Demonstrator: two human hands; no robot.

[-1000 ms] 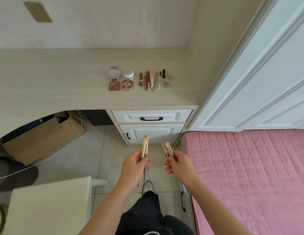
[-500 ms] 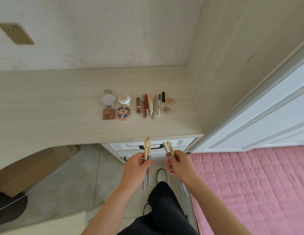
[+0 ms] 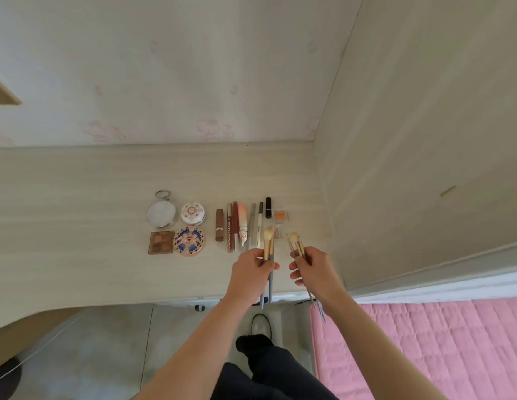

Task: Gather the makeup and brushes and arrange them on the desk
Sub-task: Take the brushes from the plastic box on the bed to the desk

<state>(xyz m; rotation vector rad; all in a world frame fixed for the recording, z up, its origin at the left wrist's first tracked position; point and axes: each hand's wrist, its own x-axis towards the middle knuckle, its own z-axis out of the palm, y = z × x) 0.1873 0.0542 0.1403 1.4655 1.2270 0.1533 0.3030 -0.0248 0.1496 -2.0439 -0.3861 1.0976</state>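
Note:
My left hand (image 3: pixel 251 269) grips two makeup brushes (image 3: pixel 268 243) with pale bristles and grey handles, held upright over the desk's front part. My right hand (image 3: pixel 312 268) holds several thinner brushes (image 3: pixel 296 245) the same way, a little to the right. On the light wooden desk (image 3: pixel 78 226) lies a neat row of makeup: a round silver compact (image 3: pixel 161 213), a white patterned compact (image 3: pixel 193 213), a brown eyeshadow palette (image 3: pixel 162 242), a blue-patterned round case (image 3: pixel 189 241), several lipsticks and pencils (image 3: pixel 237 226), a small orange pan (image 3: pixel 279 215).
A wall panel (image 3: pixel 410 140) closes the desk on the right. A pink quilted bed (image 3: pixel 424 350) lies at the lower right. White drawers (image 3: pixel 283 298) sit under the desk edge, tiled floor (image 3: pixel 107 342) to the left. My dark trouser leg (image 3: pixel 269 370) is below.
I have stepped closer to the desk. Both hands with their brushes have gone from in front of the drawers to above the desk surface, just right of the makeup row.

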